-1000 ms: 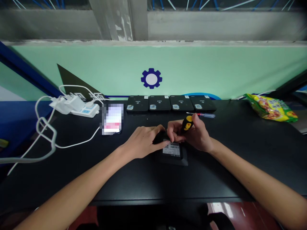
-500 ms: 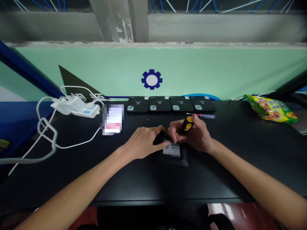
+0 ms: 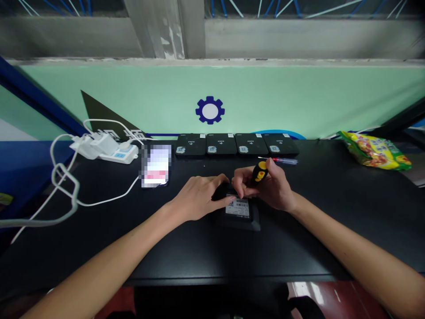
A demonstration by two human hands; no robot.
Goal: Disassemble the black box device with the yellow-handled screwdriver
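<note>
Near the centre of the frame, a black box lies on the dark table, its white label facing up. The left hand reaches in from the box's left and holds it, thumb across the label and fingers at the far left corner. The right hand, over the box's far right part, is closed around a yellow-and-black screwdriver, handle end up; its tip is hidden. Farther up lies another screwdriver.
</note>
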